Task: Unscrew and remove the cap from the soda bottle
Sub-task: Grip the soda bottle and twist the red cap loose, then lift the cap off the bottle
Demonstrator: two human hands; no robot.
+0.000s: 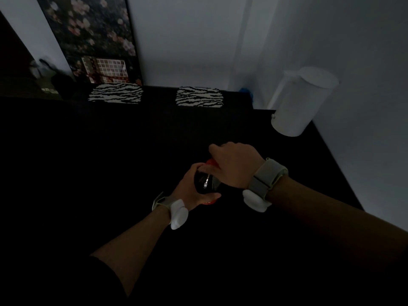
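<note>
A dark soda bottle (206,182) with a red label stands on the black table (110,151) in the middle of the dim head view. My left hand (189,191) wraps around the bottle's body from the left. My right hand (234,165) comes from the right and closes over the bottle's top. A sliver of the red cap (211,161) shows under its fingers. Both wrists carry a band with a white device.
A white cylindrical kettle (300,102) stands at the table's right edge by the wall. Two zebra-striped pads (116,93) (199,96) lie along the far edge. A flowered panel (92,38) leans on the back wall, with dark clutter at the far left.
</note>
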